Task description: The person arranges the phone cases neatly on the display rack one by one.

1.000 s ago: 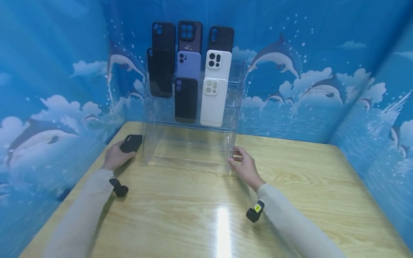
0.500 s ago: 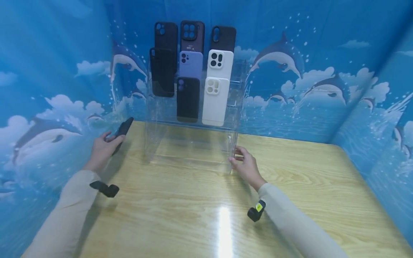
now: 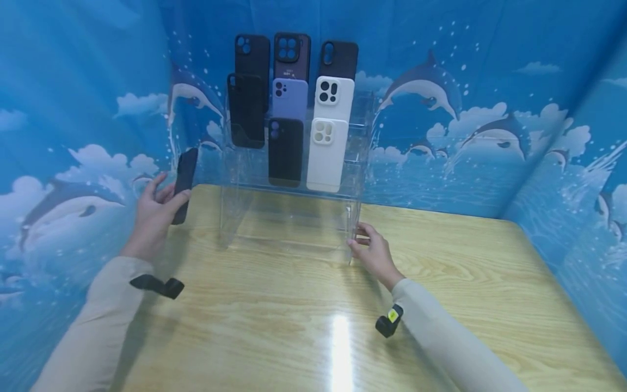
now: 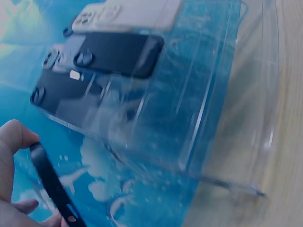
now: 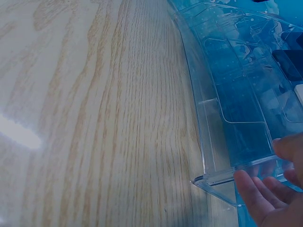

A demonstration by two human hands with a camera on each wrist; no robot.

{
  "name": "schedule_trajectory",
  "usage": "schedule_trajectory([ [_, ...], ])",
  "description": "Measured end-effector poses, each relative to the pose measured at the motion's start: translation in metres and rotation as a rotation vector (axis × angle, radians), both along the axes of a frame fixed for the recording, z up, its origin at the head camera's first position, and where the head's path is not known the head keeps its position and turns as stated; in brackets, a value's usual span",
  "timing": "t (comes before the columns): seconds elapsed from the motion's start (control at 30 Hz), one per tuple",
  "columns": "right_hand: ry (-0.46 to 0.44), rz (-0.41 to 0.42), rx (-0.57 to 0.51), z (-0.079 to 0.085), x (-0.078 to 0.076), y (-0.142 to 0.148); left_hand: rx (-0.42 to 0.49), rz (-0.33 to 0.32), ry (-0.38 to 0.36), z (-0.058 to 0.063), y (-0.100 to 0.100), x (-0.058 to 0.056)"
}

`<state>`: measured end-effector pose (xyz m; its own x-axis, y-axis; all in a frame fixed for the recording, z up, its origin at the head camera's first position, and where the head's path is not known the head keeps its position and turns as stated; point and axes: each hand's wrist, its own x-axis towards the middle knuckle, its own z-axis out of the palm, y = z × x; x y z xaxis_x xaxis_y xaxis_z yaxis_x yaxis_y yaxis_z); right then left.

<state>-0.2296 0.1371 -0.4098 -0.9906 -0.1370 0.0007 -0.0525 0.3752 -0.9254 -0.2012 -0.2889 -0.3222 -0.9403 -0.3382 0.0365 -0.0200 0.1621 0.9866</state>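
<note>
My left hand (image 3: 152, 218) holds a black phone case (image 3: 186, 171) by its edges, between the thumb and fingers. The case is raised and nearly upright, left of a clear tiered display stand (image 3: 289, 246). In the left wrist view the case (image 4: 49, 177) appears edge-on, a narrow dark strip with small cutouts. My right hand (image 3: 376, 255) grips the stand's lower right side edge, thumb on one face and fingers on the other. On the front tier lean a black case (image 3: 286, 155) and a white case (image 3: 325, 163).
Behind them stand a black case (image 3: 246, 114), a purple case (image 3: 290, 99) and another white case (image 3: 338, 95). Several dark cases (image 3: 252, 57) fill the back tier. A wooden table (image 3: 274, 316) carries the stand; a blue dolphin-print curtain (image 3: 441, 169) surrounds it.
My left hand has moved left from beside the stand, then lifted the black phone case and turned it from flat to nearly upright. The right hand keeps its grip on the stand.
</note>
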Motion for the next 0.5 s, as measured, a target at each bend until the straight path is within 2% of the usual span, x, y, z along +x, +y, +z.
schedule_trajectory([
  [0.17, -0.001, -0.004, 0.000, 0.000, 0.000, 0.000, -0.213, 0.027, 0.066, 0.012, 0.019, -0.003],
  [0.3, 0.010, -0.007, -0.003, 0.001, 0.001, 0.000, -0.270, 0.021, 0.135, 0.020, 0.034, -0.008],
  [0.5, 0.020, -0.003, -0.008, 0.000, 0.001, 0.000, -0.301, 0.007, 0.224, 0.033, 0.058, -0.018],
])
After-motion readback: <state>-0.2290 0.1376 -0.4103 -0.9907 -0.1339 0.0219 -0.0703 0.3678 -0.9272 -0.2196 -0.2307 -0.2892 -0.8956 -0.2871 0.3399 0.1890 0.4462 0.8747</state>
